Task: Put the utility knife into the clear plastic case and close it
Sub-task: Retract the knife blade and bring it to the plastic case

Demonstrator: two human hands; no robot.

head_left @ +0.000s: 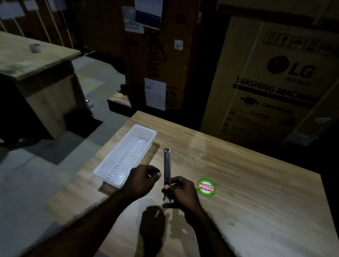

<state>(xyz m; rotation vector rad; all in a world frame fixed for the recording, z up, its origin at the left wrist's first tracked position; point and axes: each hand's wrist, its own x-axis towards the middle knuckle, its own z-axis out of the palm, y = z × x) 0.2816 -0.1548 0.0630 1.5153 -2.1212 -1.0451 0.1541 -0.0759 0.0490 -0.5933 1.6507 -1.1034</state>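
Wood-grain table (252, 188), dim light. Clear plastic case (125, 155) open, empty, lying along the left edge, far end toward the far left corner. Utility knife (167, 167) lifted over the table's middle, just right of the case, tip pointing away. Right hand (181, 193) closed around the knife's near end. Left hand (142, 180) loosely curled beside the knife; contact with it cannot be told. Round green and red sticker (206, 188) flat on the table, just right of the right hand. LG washing-machine carton (283, 81) beyond the far edge. Nothing between knife and case.
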